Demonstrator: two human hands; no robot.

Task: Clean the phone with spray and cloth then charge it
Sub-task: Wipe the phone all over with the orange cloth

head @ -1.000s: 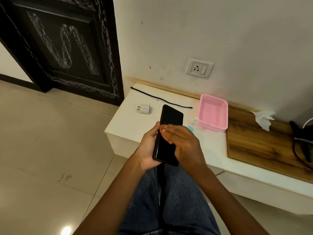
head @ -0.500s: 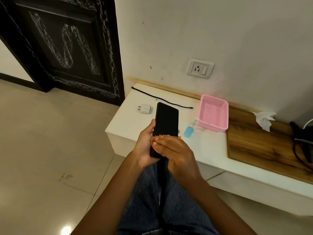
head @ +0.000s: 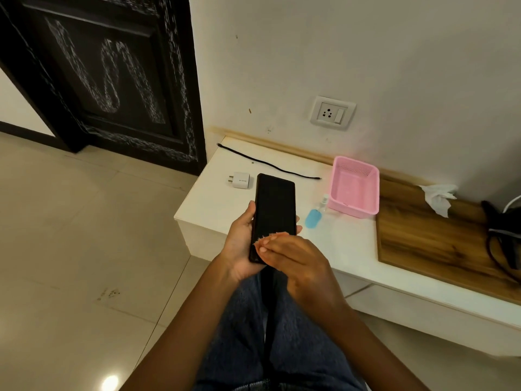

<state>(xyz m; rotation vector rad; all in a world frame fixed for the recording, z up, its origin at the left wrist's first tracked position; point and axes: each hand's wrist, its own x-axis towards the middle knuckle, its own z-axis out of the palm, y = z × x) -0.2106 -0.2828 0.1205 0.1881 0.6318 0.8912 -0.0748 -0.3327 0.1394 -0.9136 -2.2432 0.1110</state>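
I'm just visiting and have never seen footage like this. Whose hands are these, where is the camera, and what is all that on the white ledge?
No machine here: a person wears a camera on the head, looking down at their own hands. The left hand holds a dark phone; the right hand lies flat across its lower end. On the white ledge lie a white charger plug, a black cable, a small blue spray bottle, a pink basket and, farther right, a crumpled white cloth. A wall socket sits above.
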